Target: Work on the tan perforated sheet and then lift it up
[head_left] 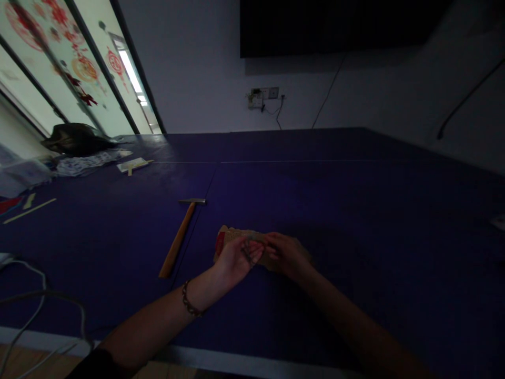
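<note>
Cardboard (231, 238), brown with a red patch at its left end, is placed at the near middle of the purple table (347, 200), and is partly covered by both hands; whether it is rested on the top or slightly lifted cannot be told. The left hand (236, 259) is turned palm up over the cardboard, its fingers half curled and spread a little; something small and dark can be made out among them, too blurred to be named. The right hand (290, 255) is brought in from the right, its fingers bent and bunched close to the left fingertips; whether anything is pinched there cannot be told. A bracelet (188, 300) is worn on the left wrist. To the left of the cardboard, apart from it, a hammer (179, 239) is laid with its head at the far end and its wooden handle pointed near. Farther left, a pale stick (29, 211) and a white cable (44, 279) are seen, and at the far left a black bag (79, 139) is set behind papers (89, 163). A dark screen (335, 26) is mounted on the far wall (197, 79), above sockets (273, 93).
</note>
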`<action>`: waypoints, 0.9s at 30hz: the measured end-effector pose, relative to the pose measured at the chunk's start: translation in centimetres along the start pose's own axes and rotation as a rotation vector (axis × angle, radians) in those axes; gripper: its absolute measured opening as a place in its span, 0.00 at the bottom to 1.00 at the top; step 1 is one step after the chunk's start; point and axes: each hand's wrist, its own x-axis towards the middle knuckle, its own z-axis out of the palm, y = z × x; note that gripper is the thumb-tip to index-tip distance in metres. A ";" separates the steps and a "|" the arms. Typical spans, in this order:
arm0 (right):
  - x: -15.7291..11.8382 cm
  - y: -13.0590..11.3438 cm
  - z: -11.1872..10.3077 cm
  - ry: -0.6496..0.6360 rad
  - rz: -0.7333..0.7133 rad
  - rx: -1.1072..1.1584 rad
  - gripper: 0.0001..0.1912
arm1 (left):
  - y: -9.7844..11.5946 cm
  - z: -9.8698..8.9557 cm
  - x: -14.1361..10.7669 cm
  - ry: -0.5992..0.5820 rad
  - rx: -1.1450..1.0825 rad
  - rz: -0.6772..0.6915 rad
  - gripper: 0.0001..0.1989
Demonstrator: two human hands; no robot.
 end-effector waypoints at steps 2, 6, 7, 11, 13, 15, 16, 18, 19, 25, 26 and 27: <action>-0.3 -0.2 0.2 -0.012 -0.005 -0.054 0.10 | 0.0 -0.1 0.0 0.018 -0.009 0.019 0.11; -1.0 -0.4 1.0 -0.034 -0.027 -0.207 0.10 | -0.2 -0.3 0.2 0.065 -0.023 0.052 0.11; -1.1 -0.3 1.2 -0.031 -0.038 -0.249 0.09 | -0.3 -0.3 0.2 0.077 -0.027 0.060 0.11; -0.9 0.2 1.2 -0.024 -0.087 -0.392 0.08 | -0.6 -0.4 0.3 0.097 -0.007 0.081 0.14; -0.7 0.6 1.0 -0.028 -0.128 -0.451 0.08 | -0.7 -0.4 0.3 0.086 0.024 0.086 0.13; -0.6 0.9 1.0 -0.033 -0.179 -0.511 0.08 | -0.9 -0.6 0.3 0.068 0.053 0.093 0.12; -0.7 1.0 1.0 -0.038 -0.202 -0.541 0.07 | -0.9 -0.7 0.4 0.056 0.066 0.099 0.11; -1.1 1.2 1.2 -0.045 -0.238 -0.606 0.07 | -1.2 -1.0 0.5 0.033 0.090 0.110 0.10; -1.3 1.3 1.3 -0.047 -0.252 -0.639 0.06 | -1.3 -1.1 0.6 0.022 0.103 0.108 0.10; -2.0 1.7 1.9 -0.066 -0.295 -0.768 0.08 | -2.1 -1.0 0.4 0.002 0.170 0.081 0.12; -1.9 1.7 2.0 -0.071 -0.299 -0.775 0.08 | -2.1 -0.8 0.3 -0.003 0.179 0.077 0.12; -1.9 1.7 2.0 -0.077 -0.302 -0.779 0.07 | -2.2 -0.6 0.1 -0.008 0.181 0.076 0.13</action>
